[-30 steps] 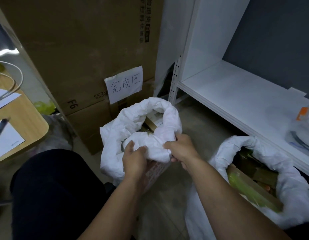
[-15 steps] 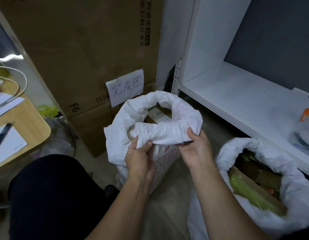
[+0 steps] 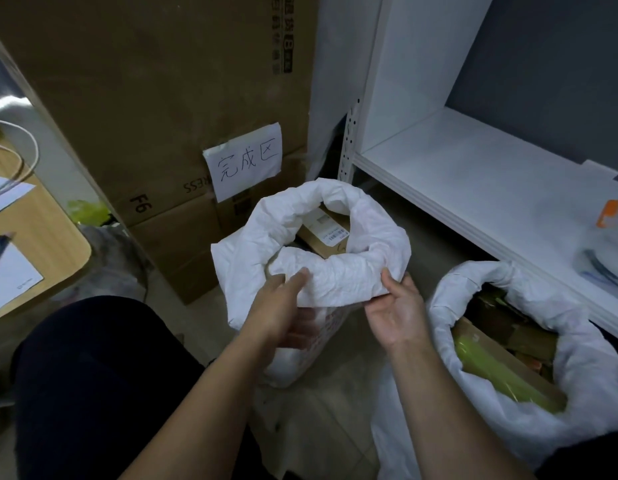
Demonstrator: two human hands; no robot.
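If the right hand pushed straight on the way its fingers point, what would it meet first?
The rolled rim of the white sack, which the right hand holds from below. Past that fold its line seems to lead to the cardboard box inside the sack, though depth is unclear.

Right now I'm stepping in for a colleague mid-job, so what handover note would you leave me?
Left hand: pinches the near rolled rim of the sack.
Right hand: grips the same rim, thumb on top.
The sack stands on the floor before the cardboard boxes, mouth open, a labelled box inside.
Done: rim rolled down. Left: probably finish the roll; a second sack stands to its right.
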